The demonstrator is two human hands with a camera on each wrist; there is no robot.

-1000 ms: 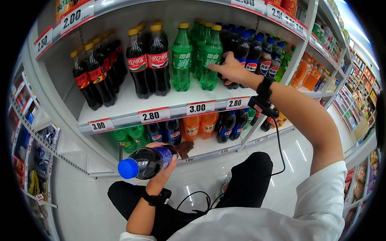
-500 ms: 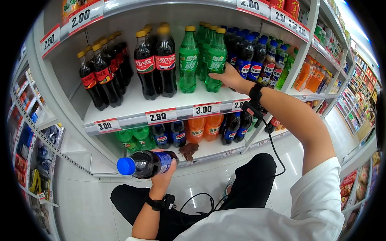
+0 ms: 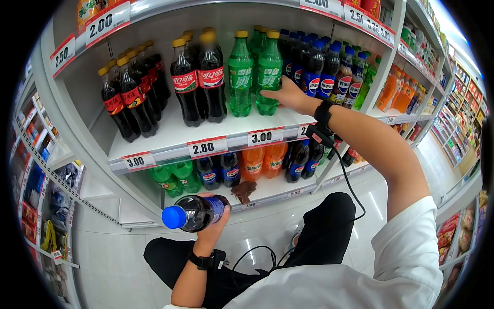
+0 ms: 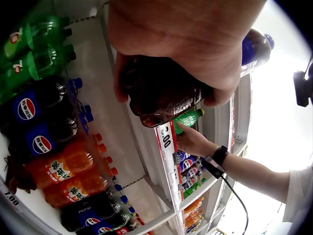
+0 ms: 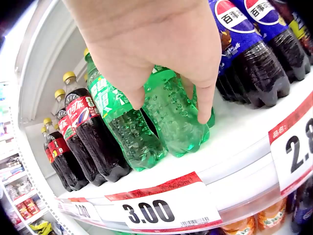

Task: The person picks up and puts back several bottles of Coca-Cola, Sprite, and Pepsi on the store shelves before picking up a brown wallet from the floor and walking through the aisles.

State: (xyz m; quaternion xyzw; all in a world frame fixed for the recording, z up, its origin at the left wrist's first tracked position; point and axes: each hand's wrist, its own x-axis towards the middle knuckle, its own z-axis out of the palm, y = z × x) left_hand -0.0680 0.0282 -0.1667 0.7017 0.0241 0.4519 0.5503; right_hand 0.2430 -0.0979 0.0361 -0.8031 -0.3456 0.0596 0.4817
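My left hand (image 3: 212, 232) holds a dark cola bottle (image 3: 194, 213) with a blue cap and blue label, tilted on its side in front of the lower shelf. In the left wrist view its base (image 4: 159, 98) shows below the palm. My right hand (image 3: 296, 98) grips the lower half of a green Sprite bottle (image 3: 269, 72) standing upright on the upper shelf. The right wrist view shows the thumb on one side of this bottle (image 5: 176, 117) and fingers on the other. A second Sprite bottle (image 3: 240, 77) stands just left of it.
Coca-Cola bottles (image 3: 185, 98) stand left on the shelf, Pepsi bottles (image 3: 312, 67) right of my right hand. Price tags (image 3: 265, 137) line the shelf edge. Below are orange soda bottles (image 3: 253, 162) and a brown crumpled thing (image 3: 244, 191). A cable (image 3: 355, 190) hangs from my right wrist.
My right hand has come down from beside the Pepsi bottles to the Sprite bottle's lower half. That bottle has shifted left, closer to its neighbour. The left hand keeps holding the cola bottle.
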